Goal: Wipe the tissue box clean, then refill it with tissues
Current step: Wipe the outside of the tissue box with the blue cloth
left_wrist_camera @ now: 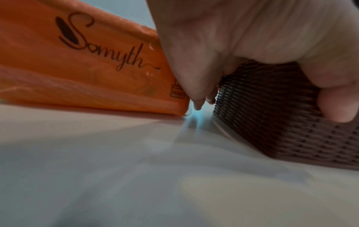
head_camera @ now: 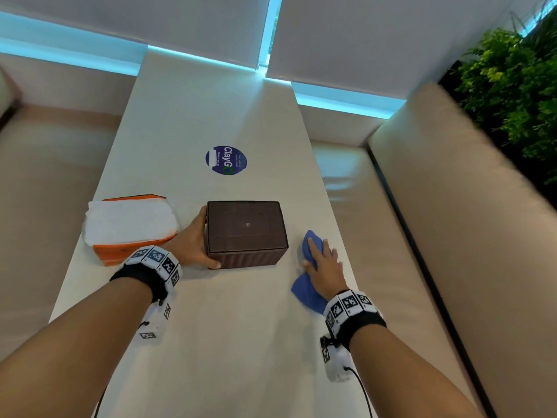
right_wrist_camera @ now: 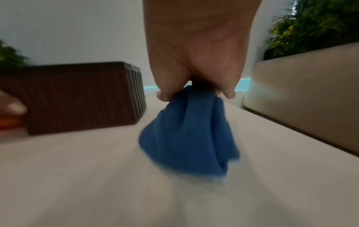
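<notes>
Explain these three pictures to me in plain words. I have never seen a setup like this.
There is no machine here. A person works with two bare hands and wears three cameras. The wide picture comes from a camera on the head, looking down at both arms. The other two come from cameras strapped to the wrists, each looking along one hand. On the pale table lie a brown box, an orange pack of white napkins to its left, a round sticker beyond it, and a blue cloth. The left hand grips the box's left end. The right hand bunches the cloth on the table, seemingly to wipe.
</notes>
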{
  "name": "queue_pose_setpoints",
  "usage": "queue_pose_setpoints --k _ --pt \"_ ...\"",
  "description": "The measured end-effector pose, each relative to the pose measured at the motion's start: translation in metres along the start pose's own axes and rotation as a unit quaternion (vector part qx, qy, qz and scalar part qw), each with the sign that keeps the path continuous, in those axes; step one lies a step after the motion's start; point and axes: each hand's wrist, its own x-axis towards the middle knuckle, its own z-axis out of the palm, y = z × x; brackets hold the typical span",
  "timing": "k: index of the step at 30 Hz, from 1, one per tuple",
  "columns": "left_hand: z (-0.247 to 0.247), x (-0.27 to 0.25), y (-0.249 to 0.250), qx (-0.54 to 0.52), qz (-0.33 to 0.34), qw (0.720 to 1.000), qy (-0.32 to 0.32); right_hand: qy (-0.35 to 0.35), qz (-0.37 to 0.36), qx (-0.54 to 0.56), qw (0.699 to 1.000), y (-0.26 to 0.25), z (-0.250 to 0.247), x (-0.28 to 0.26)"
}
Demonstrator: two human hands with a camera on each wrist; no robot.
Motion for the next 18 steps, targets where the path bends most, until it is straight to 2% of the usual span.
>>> queue_pose_setpoints --k 2,6,12,14,17,18 --pt "-0.003 0.003 -0.001 0.001 0.002 1.000 -0.002 -0.024 0.011 -0.079 0.997 0.002 0.011 0.001" --pt "-0.009 0.007 0.000 -0.004 0.006 1.000 -0.008 -0.030 0.019 -0.114 0.993 -0.002 0.034 0.007" --pt "-0.011 0.013 -0.004 -0.012 0.003 1.000 -0.007 0.006 -0.018 -0.169 0.985 -0.005 0.050 0.014" --pt "-0.012 0.015 -0.003 -0.018 0.004 1.000 -0.006 -0.030 -0.007 -0.164 0.986 0.001 0.053 0.019" --pt "-0.012 0.016 0.000 -0.029 0.010 1.000 -0.008 -0.025 -0.040 -0.179 0.983 -0.006 0.039 0.011" --pt "-0.012 0.016 0.000 -0.030 0.010 0.999 -0.009 -0.054 -0.037 -0.176 0.982 -0.012 0.031 0.010"
